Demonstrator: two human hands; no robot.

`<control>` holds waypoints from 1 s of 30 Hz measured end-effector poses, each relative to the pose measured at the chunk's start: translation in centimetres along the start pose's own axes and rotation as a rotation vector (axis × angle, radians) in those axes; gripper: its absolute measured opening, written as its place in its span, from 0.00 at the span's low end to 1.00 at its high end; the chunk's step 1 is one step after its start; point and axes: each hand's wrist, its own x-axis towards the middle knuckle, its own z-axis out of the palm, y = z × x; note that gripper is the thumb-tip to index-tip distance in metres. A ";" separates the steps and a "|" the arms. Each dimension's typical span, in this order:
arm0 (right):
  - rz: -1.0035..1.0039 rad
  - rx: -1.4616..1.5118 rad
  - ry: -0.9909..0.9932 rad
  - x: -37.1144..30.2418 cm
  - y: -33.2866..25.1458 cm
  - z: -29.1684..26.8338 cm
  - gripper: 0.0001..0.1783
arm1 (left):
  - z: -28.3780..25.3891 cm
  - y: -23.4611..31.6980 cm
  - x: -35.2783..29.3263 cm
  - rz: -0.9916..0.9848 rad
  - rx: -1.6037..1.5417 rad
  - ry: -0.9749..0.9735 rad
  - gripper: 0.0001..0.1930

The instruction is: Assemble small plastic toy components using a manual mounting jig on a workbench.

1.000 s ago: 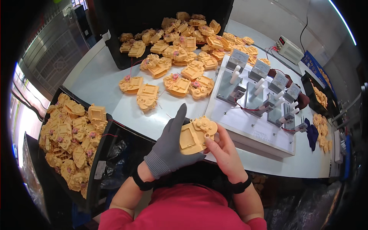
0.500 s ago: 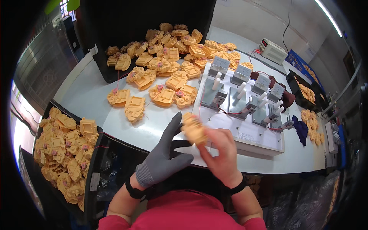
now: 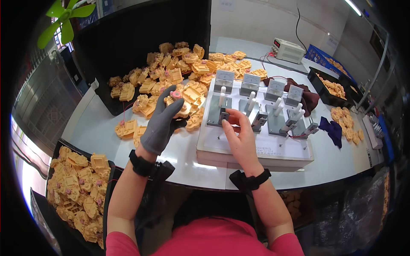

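My left hand [image 3: 157,130], in a grey glove, is closed on a yellow plastic housing [image 3: 183,110] with a pink round piece on top. It holds the part over the table, in front of the heap of similar housings [image 3: 171,77]. My right hand [image 3: 242,143] is bare. Its thumb and fingers pinch a small dark grey block [image 3: 223,116] at the leftmost station of a white test fixture [image 3: 213,147]. White pegs [image 3: 222,97] stand on that station's grey plate, and a panel meter [image 3: 224,81] sits behind it.
Beside the table at lower left is a black bin [image 3: 111,187] full of yellow housings. A power supply [image 3: 288,51] stands at the back. To the right lie a black tray [image 3: 331,87] of parts, a dark blue cloth [image 3: 331,131] and loose housings [image 3: 347,123].
The right hand held a yellow housing near the table's front edge; now it is at the fixture block. The left hand, open before, has moved up and holds a housing. The view has shifted.
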 end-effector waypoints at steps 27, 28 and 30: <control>-0.078 0.119 -0.077 -0.5 0.3 -0.3 0.19 | 4.9 -1.7 8.9 0.162 1.012 -0.493 0.32; -0.081 0.117 -0.084 -0.6 0.2 -0.1 0.19 | 4.3 -2.0 8.8 0.202 0.993 -0.436 0.32; -0.110 0.120 0.105 -0.9 0.2 0.6 0.17 | 3.1 -2.2 7.4 0.218 0.938 -0.305 0.32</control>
